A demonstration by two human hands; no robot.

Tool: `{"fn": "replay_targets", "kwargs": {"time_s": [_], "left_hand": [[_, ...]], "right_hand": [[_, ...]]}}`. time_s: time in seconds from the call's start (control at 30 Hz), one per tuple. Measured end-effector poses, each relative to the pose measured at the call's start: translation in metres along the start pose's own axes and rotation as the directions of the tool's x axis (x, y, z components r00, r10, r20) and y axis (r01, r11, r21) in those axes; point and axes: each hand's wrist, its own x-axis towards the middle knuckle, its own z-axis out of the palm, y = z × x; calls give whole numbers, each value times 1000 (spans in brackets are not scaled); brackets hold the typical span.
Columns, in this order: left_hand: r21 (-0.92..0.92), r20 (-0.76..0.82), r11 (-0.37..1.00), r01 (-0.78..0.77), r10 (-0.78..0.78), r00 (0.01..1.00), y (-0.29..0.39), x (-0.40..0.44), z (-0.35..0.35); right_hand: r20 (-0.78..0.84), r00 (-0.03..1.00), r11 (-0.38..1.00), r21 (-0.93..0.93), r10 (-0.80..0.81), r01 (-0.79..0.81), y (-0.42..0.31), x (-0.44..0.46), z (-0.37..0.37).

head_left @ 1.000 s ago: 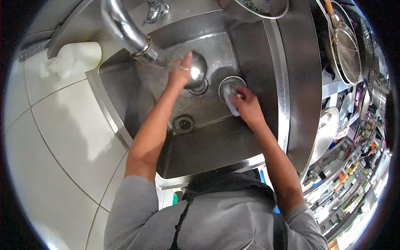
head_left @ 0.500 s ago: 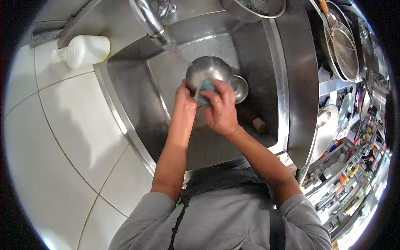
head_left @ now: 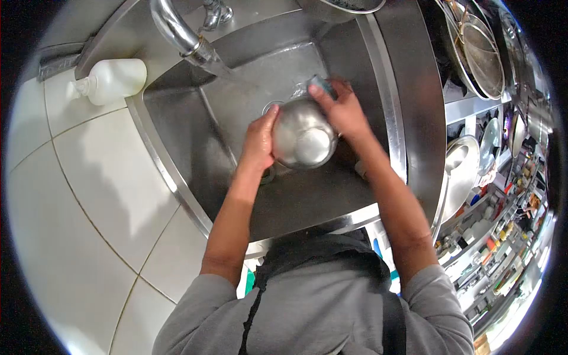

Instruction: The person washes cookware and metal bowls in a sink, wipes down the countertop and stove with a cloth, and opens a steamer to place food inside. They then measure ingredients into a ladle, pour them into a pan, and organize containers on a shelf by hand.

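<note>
A shiny metal bowl point(head_left: 296, 127) is held over the sink, its flat round base facing up toward me. My left hand point(head_left: 259, 139) grips its left side, thumb along the wall and the other fingers hidden beneath. At the bowl's far right edge my right hand point(head_left: 348, 112) is closed round a greenish sponge point(head_left: 320, 83), which shows only in part past the fingers. Water runs from the faucet point(head_left: 198, 50) into the sink just beyond the bowl.
The steel sink point(head_left: 183, 121) surrounds both hands. A white pump bottle point(head_left: 118, 81) lies toward the left on white tiles point(head_left: 106, 183). A large pot point(head_left: 343, 9) stands at the back edge. Strainers point(head_left: 482, 59) and a metal lid point(head_left: 464, 171) are at the right.
The bowl has come nearer to me and turned, so its base now shows. My right hand has moved with the sponge from the bowl's near side to its far right edge.
</note>
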Motion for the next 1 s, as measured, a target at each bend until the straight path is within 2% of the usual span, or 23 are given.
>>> {"fn": "replay_targets", "kwargs": {"time_s": [0.03,0.13,0.17,0.2,0.27,0.3,0.33,0.37,0.4,0.47,0.5,0.53,0.57,0.63,0.67,0.7,0.73,0.77,0.8,0.9,0.93,0.97,1.0], "left_hand": [[-6,24,1000,10,-10,1000,9,-2,-4],[57,-83,991,-123,127,988,10,28,-19],[99,-123,982,-158,169,978,3,46,-29],[58,-109,993,-101,107,988,-6,61,-30],[177,-49,984,-18,27,998,2,29,-5],[240,-23,970,26,-21,1000,2,15,2],[317,78,943,107,-138,987,-2,9,1],[338,48,939,69,-90,995,-5,7,1],[356,22,934,17,-27,999,-3,11,3],[370,-27,927,-57,72,997,3,29,-15],[393,3,920,-4,4,1000,13,26,-23],[421,34,905,53,-74,997,21,18,-30],[455,64,883,116,-162,985,23,10,-33],[451,63,872,189,-243,968,15,0,-29],[460,71,860,220,-283,956,6,-2,-28],[467,75,848,253,-323,943,-1,-3,-26],[446,-2,847,291,-324,946,-3,-4,-19],[452,5,856,252,-285,959,-1,0,-22],[460,10,862,214,-246,969,8,3,-23],[539,26,837,96,-130,991,24,-2,-23],[574,13,816,71,-95,995,26,-2,-20],[605,2,795,39,-50,999,28,2,-17],[672,42,737,-68,54,998,33,10,-15]], "right_hand": [[278,914,884,284,295,-371,-1,6,-11],[583,795,764,432,170,-480,-23,-16,-15],[537,827,859,332,167,-389,-23,-15,-12],[489,859,932,219,152,-290,-21,-13,-7],[452,890,998,-58,62,-40,-53,-15,-5],[421,907,966,-232,-5,112,-53,-17,8],[403,913,884,-399,-70,244,-48,-22,22],[402,906,755,-550,-135,356,-45,-29,32],[447,883,812,-458,-141,361,-50,-38,35],[583,786,759,-411,-207,505,-33,-44,33],[645,727,727,-378,-238,573,-27,-42,28],[753,654,581,-502,-70,640,-41,-38,15],[736,671,416,-585,-88,696,-37,-35,13],[702,700,44,-702,-130,711,-35,-25,8],[648,752,122,-742,-121,659,-37,-14,11],[593,789,257,-747,-160,613,-37,-16,17],[536,822,388,-728,-191,565,-33,-20,25],[480,851,513,-686,-214,516,-32,-22,34],[542,836,692,-635,84,342,-44,-23,41],[609,719,294,-793,335,534,-53,-22,35],[613,785,148,-788,88,598,-46,-21,29],[599,800,141,-792,0,593,-46,-19,19],[588,803,126,-793,-98,596,-68,-16,8]]}}
